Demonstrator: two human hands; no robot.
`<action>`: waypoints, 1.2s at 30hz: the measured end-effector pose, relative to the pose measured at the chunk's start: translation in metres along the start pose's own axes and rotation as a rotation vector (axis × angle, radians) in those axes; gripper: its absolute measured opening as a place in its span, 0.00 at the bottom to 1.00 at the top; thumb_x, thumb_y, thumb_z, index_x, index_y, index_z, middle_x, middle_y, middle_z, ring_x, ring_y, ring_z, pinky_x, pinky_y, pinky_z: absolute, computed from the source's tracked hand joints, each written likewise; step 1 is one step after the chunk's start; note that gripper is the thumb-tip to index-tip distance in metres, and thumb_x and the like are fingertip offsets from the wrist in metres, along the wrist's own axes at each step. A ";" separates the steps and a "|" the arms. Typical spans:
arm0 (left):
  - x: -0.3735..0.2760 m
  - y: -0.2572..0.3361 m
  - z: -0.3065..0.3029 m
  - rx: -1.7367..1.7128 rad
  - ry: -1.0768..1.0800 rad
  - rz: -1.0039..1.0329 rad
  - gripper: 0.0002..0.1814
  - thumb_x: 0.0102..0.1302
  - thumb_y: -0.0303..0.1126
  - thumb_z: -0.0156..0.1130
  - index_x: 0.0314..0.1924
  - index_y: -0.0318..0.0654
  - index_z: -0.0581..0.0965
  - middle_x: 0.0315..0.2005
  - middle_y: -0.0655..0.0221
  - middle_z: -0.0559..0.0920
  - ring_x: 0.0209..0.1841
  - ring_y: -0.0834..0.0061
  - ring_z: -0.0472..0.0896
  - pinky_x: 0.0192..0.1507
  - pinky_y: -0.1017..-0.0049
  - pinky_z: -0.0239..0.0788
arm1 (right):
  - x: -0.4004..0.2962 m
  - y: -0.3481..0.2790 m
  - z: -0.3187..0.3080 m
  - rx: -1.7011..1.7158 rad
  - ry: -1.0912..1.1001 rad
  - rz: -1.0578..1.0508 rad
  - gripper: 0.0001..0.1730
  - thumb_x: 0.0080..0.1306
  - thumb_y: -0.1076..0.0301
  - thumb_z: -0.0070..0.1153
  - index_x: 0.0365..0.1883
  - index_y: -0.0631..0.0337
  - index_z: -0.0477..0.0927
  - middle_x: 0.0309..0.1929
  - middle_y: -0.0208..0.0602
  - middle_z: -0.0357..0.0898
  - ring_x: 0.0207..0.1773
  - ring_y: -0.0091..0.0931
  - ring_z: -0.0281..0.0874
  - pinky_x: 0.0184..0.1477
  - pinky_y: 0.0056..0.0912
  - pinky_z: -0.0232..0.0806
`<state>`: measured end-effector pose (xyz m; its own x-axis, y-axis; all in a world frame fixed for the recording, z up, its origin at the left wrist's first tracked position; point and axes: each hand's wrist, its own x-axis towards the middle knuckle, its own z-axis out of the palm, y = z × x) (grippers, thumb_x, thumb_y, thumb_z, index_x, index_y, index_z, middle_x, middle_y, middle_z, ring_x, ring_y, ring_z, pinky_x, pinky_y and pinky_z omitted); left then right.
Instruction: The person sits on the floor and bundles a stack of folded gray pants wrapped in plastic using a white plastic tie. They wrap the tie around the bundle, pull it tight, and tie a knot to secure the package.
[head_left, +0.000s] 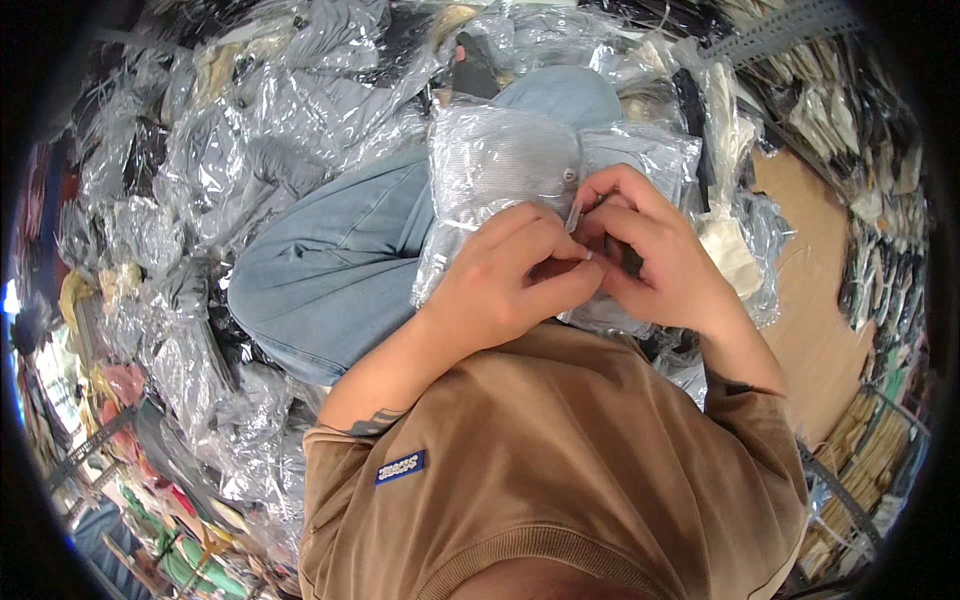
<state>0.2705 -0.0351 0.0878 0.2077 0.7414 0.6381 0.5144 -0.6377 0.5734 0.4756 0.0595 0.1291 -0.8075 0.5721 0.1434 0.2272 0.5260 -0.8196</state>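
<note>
A light grey ribbed garment in a clear plastic bag (499, 161) lies across my lap, with a thin pale strip around its lower part. Beside it on the right is another clear bag with grey cloth (637, 150). Both my hands meet over the edge where these bags adjoin. My left hand (517, 274) pinches a tiny pale piece between thumb and forefinger; what it is cannot be made out. My right hand (637, 244) is curled, its fingers at a small narrow clear piece (574, 216), and its thumb is near my left fingertips. The inside of its grip is partly hidden.
Piles of bagged grey garments (262, 112) surround my crossed legs in jeans (330, 262). A cream bagged item (727, 255) lies at the right, next to a tan board-like surface (810, 300). Shelves with stacked bagged clothing (877, 247) stand farther right; metal shelf posts (780, 34) show near the rim.
</note>
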 end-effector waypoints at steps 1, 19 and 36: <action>-0.001 -0.001 0.001 0.003 0.006 0.009 0.13 0.51 0.22 0.77 0.39 0.42 0.89 0.41 0.69 0.84 0.41 0.64 0.81 0.39 0.69 0.76 | 0.002 -0.001 -0.003 0.033 -0.026 0.028 0.11 0.60 0.81 0.69 0.42 0.65 0.84 0.53 0.38 0.78 0.33 0.26 0.82 0.33 0.29 0.73; 0.004 -0.008 0.003 0.060 0.015 0.096 0.13 0.47 0.24 0.77 0.36 0.45 0.87 0.42 0.71 0.84 0.46 0.63 0.82 0.44 0.67 0.77 | 0.002 0.011 -0.011 0.332 -0.064 0.165 0.03 0.70 0.75 0.66 0.38 0.63 0.83 0.48 0.34 0.83 0.39 0.25 0.84 0.38 0.28 0.74; 0.001 -0.010 -0.015 0.204 -0.156 -0.018 0.16 0.44 0.29 0.67 0.37 0.52 0.89 0.44 0.71 0.82 0.50 0.60 0.81 0.50 0.60 0.70 | 0.005 0.012 0.014 0.108 0.315 0.145 0.04 0.72 0.81 0.60 0.42 0.69 0.77 0.49 0.42 0.77 0.36 0.26 0.80 0.36 0.27 0.74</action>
<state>0.2530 -0.0311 0.0897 0.3147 0.7858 0.5324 0.6734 -0.5801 0.4582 0.4671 0.0599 0.1121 -0.5600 0.8105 0.1716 0.2546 0.3655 -0.8953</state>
